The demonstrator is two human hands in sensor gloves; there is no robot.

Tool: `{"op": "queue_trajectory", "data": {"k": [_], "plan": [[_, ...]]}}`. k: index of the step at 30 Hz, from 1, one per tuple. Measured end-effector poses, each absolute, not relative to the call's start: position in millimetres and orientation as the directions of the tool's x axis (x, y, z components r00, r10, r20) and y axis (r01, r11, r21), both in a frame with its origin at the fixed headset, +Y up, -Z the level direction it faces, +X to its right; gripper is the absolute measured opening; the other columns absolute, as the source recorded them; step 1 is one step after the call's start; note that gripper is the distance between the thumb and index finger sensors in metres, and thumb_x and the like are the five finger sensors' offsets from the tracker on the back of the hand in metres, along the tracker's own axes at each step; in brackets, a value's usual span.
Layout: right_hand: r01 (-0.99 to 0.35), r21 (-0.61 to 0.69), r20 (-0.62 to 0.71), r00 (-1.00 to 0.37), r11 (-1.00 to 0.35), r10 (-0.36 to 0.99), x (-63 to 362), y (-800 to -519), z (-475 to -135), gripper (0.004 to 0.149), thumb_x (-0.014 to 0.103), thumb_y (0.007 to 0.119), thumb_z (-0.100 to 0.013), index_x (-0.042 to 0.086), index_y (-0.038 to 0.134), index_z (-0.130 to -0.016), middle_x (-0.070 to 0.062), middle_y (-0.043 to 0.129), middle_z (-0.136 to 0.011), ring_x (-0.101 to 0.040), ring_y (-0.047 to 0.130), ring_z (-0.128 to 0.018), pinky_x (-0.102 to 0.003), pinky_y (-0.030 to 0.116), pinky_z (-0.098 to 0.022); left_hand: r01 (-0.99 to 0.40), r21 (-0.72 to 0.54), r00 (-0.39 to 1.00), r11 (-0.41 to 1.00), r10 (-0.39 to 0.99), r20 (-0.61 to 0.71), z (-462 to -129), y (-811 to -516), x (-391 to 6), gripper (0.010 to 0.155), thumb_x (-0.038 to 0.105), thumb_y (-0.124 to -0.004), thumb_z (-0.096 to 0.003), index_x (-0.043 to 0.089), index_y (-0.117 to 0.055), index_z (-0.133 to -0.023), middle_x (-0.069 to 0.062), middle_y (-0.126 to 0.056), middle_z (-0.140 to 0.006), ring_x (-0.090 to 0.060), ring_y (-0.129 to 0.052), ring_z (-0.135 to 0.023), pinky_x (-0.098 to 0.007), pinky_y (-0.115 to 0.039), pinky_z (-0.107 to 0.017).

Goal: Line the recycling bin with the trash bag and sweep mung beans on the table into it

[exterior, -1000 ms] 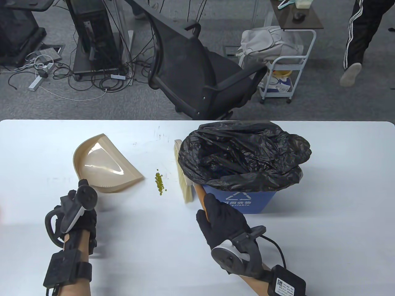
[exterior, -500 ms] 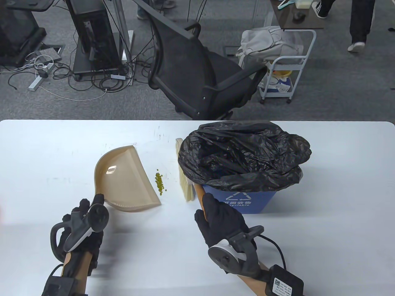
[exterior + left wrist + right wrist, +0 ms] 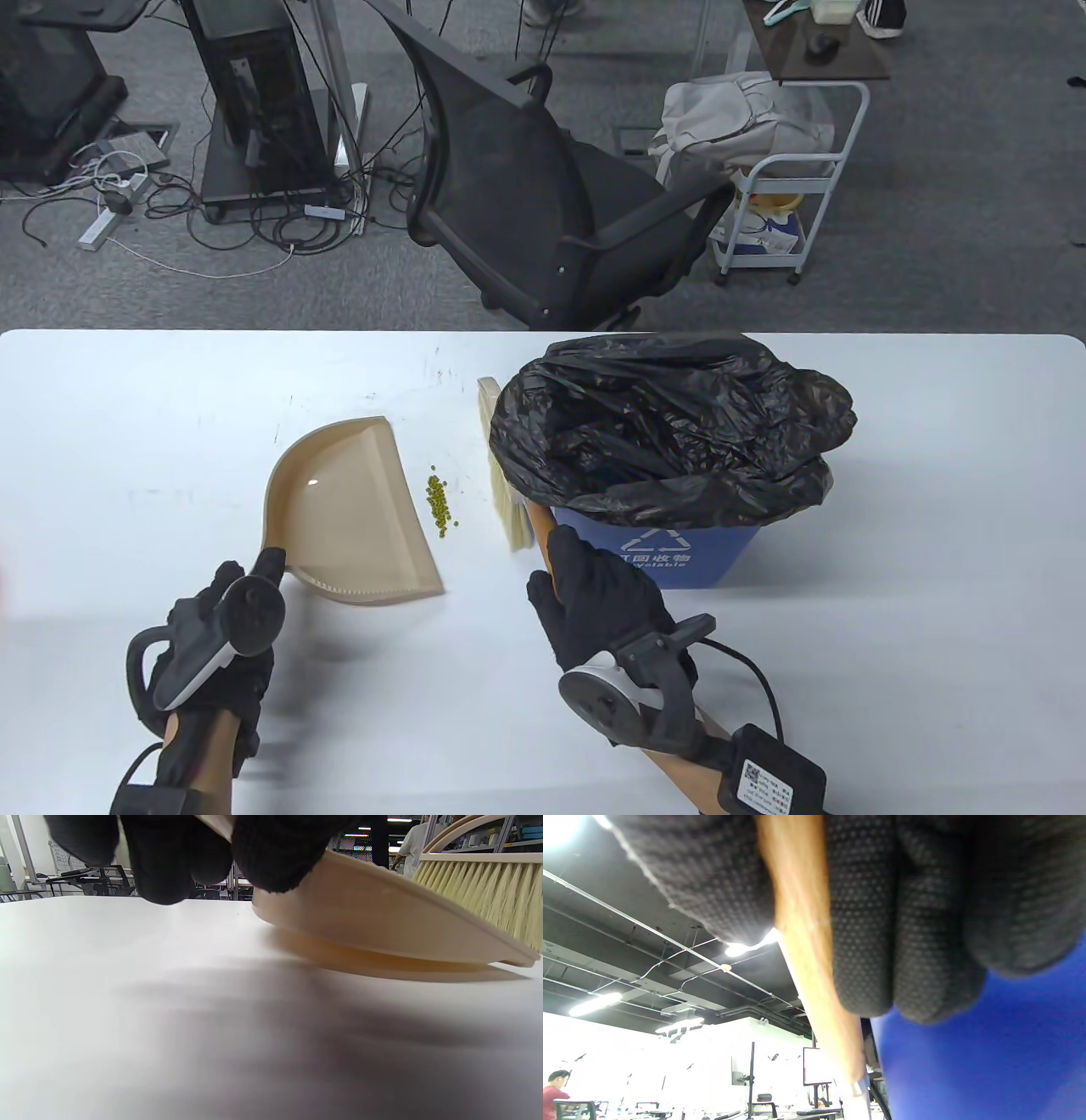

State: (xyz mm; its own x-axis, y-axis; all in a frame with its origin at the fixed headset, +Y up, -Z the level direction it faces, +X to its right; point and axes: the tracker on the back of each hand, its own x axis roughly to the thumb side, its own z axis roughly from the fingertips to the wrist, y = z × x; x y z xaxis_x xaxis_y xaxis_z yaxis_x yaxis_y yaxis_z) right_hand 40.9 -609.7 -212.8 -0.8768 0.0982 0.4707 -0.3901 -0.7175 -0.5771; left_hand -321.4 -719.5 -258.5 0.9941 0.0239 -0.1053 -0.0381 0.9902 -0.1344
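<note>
A blue recycling bin (image 3: 687,556) lined with a black trash bag (image 3: 670,424) stands on the white table (image 3: 933,552). A small pile of green mung beans (image 3: 439,504) lies left of it. My left hand (image 3: 225,628) grips the handle of a beige dustpan (image 3: 352,509), whose open edge lies just left of the beans; in the left wrist view the dustpan (image 3: 382,921) tilts above the table. My right hand (image 3: 598,598) holds the wooden handle (image 3: 806,942) of a brush, whose pale bristles (image 3: 501,475) stand beside the bin, right of the beans.
A black office chair (image 3: 543,195) stands beyond the table's far edge. A white cart (image 3: 789,195) with a bag on it is behind the bin. Cables and equipment stands (image 3: 254,110) cover the floor at back left.
My left hand has swung the dustpan to the right and turned it, so its open edge now lies close to the beans. The brush and my right hand shifted slightly left.
</note>
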Motion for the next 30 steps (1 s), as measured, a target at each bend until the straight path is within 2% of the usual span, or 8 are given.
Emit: {"op": "queue_trajectory", "data": {"k": [12,30], "plan": [[-0.407,-0.517,0.503,-0.856,-0.753,0.118,24.4,-601.8,-234.3,0.054,0.034,0.088,-0.046,-0.005,0.09,-0.084,-0.028,0.107,-0.056,-0.045,0.11,-0.044,-0.054,0.093,-0.031,-0.009,-0.13,0.994,0.991,-0.005,-0.107,-264.5,-728.7,-318.1,0.072,0.013,-0.08,-0.0519,0.027,-0.046,-0.114,-0.03,-0.062,-0.115,-0.061,-0.076,-0.098,-0.08,-0.059,-0.068],[-0.489,-0.418,0.619,-0.77,-0.766,0.155,12.7,-599.2,-244.3,0.053,0.031,0.089,-0.045,-0.002,0.09,-0.086,-0.029,0.106,-0.059,-0.047,0.109,-0.047,-0.056,0.092,-0.033,-0.018,-0.139,0.993,0.99,0.001,-0.119,-267.7,-732.4,-319.3,0.073,0.012,-0.08,-0.052,0.029,-0.045,-0.114,-0.03,-0.063,-0.115,-0.06,-0.078,-0.097,-0.081,-0.06,-0.068]]}}
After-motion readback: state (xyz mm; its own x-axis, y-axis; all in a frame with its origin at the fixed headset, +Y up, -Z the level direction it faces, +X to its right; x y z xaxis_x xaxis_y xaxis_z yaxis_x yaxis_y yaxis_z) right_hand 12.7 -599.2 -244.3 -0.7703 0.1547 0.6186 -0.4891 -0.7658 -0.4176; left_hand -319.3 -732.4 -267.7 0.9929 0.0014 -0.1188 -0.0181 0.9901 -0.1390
